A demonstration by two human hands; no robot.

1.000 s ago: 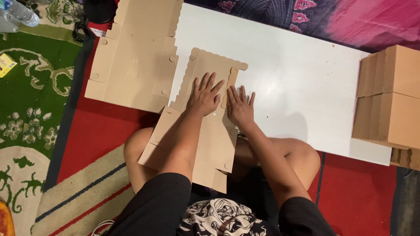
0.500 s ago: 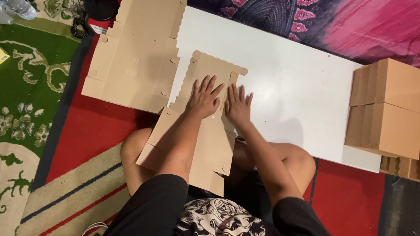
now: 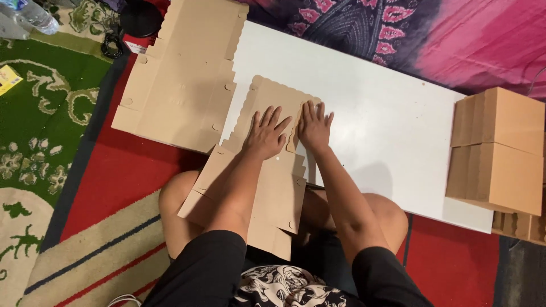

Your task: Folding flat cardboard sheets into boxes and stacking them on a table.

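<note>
Pressing a flat brown die-cut cardboard box blank [image 3: 267,170] down, both hands spread on it.

Head view: the blank lies half on the white rectangular surface [image 3: 387,131], half over the seated person's lap, not yet folded up. Left hand [image 3: 265,135] and right hand [image 3: 314,126] rest palm-down, fingers fully splayed, gripping nothing, side by side near its scalloped end. A stack of flat brown cardboard blanks [image 3: 182,74] waits at left; finished brown cardboard boxes [image 3: 497,150] stand at right.
</note>
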